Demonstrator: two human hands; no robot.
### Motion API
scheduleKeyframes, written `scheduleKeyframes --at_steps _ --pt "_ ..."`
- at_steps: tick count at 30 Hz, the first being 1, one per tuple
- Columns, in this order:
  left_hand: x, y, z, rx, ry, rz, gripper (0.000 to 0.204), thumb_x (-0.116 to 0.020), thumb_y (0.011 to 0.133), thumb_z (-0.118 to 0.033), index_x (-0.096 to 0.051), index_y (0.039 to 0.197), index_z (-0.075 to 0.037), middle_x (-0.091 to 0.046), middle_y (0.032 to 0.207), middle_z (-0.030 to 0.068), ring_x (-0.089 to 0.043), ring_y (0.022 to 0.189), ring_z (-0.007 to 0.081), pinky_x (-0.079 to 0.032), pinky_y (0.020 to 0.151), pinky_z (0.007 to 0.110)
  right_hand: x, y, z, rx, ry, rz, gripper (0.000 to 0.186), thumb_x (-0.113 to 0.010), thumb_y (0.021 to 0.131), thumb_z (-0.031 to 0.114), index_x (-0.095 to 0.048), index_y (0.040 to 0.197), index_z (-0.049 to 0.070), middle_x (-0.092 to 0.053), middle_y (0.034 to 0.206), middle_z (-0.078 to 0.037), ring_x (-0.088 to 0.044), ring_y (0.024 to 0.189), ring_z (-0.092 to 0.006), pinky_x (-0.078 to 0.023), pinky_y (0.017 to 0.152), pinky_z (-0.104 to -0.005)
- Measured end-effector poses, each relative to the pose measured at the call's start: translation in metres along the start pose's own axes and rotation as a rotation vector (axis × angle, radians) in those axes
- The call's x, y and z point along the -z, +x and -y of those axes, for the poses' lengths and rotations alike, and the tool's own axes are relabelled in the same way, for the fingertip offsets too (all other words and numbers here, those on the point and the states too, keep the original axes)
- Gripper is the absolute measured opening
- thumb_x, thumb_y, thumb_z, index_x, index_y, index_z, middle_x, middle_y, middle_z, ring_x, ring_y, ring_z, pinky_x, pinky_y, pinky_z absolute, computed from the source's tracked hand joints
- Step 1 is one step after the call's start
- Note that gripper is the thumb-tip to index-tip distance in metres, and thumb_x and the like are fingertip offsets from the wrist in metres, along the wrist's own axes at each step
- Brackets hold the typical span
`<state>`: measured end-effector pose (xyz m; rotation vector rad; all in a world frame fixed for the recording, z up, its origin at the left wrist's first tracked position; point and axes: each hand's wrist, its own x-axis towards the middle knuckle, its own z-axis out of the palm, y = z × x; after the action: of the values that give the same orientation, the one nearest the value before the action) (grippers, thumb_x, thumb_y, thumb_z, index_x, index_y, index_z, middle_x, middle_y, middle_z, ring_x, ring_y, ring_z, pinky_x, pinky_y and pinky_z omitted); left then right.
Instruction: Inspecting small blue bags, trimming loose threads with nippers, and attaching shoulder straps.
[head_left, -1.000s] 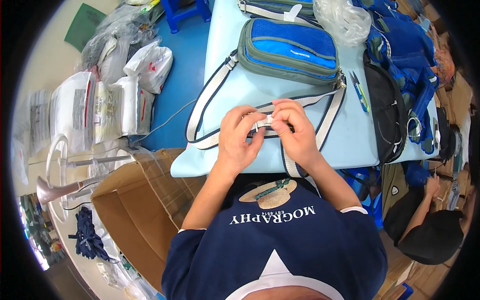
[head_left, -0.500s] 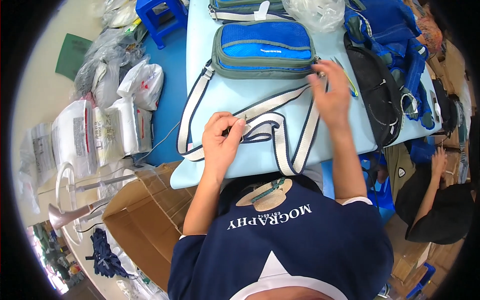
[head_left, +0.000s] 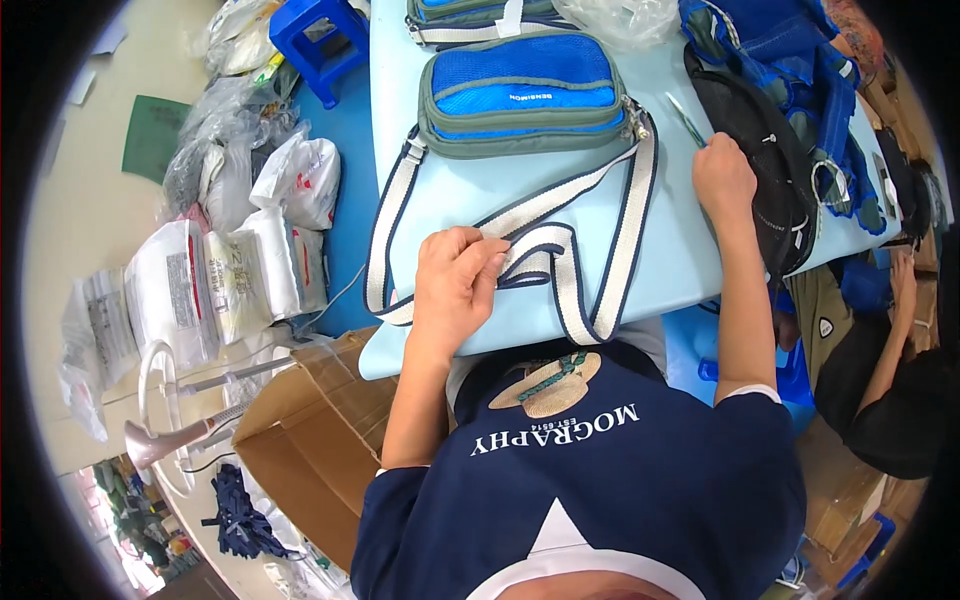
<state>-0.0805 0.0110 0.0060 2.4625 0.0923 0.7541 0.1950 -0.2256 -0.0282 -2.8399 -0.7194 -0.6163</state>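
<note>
My left hand (head_left: 455,280) is closed on the cream-and-navy webbing strap (head_left: 627,240), pinching a folded part near the middle of the light blue padded worktop (head_left: 420,190); what lies under the fingertips is hidden. The strap hangs in loops from a blue and grey-green pouch (head_left: 520,95) lying above my hands. My right hand (head_left: 725,175) is closed round small thread snips (head_left: 688,122) at the pouch's right, their pointed blades sticking up past the fingers, beside a black bag (head_left: 755,170).
Blue bag pieces (head_left: 830,130) and a clear plastic bundle (head_left: 625,18) lie at the back. A blue stool (head_left: 315,45), white packages (head_left: 165,290), a lamp (head_left: 165,435) and a cardboard box (head_left: 290,435) are on the left. A co-worker's arm (head_left: 900,310) shows at the right.
My right hand has let go of the strap, moved up and right, and closed on the snips that lay on the worktop. My left hand stays on the strap. The view has shifted.
</note>
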Motion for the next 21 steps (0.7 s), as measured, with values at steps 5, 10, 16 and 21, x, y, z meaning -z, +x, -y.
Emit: scheduleKeyframes --at_steps 5,10,16,21 --pt "0.003 0.003 -0.008 -0.038 -0.056 0.049 0.013 -0.063 0.074 -0.002 -0.063 0.085 -0.006 -0.057 0.085 0.0079 -0.053 0.079 0.0253 -0.041 0.074 0.035 0.005 -0.004 0.001 -0.280 0.592 -0.039 0.026 -0.054 0.090 0.028 -0.056 0.090 0.002 -0.058 0.064 -0.010 -0.054 0.057 -0.0273 -0.047 0.058 -0.0364" --pt "-0.003 0.000 0.001 -0.033 0.014 0.062 0.014 -0.062 0.074 0.000 -0.060 0.087 -0.005 -0.056 0.086 0.0097 -0.053 0.079 0.0274 -0.041 0.075 0.036 0.035 -0.011 0.020 -0.466 1.407 0.062 0.030 -0.054 0.092 0.029 -0.055 0.101 0.001 -0.055 0.068 -0.003 -0.051 0.059 -0.0103 -0.040 0.052 -0.0218" --pt "0.005 0.001 0.005 0.409 -0.320 0.079 0.003 -0.054 0.085 -0.003 -0.055 0.088 -0.003 -0.052 0.075 0.0059 -0.048 0.068 0.0168 -0.040 0.065 0.027 0.049 -0.026 0.042 -0.195 2.050 0.229 0.028 -0.054 0.092 0.020 -0.051 0.109 -0.001 -0.054 0.074 -0.003 -0.050 0.059 -0.0089 -0.039 0.050 -0.0207" --pt "0.008 0.006 0.016 0.669 -0.766 0.079 0.009 -0.047 0.092 -0.005 -0.055 0.087 -0.003 -0.045 0.071 -0.0069 -0.037 0.065 0.0020 -0.032 0.058 0.017 0.060 -0.033 0.083 -0.163 1.901 0.341 0.019 -0.059 0.087 0.008 -0.048 0.102 0.003 -0.060 0.079 -0.007 -0.055 0.058 -0.0099 -0.044 0.052 -0.0221"
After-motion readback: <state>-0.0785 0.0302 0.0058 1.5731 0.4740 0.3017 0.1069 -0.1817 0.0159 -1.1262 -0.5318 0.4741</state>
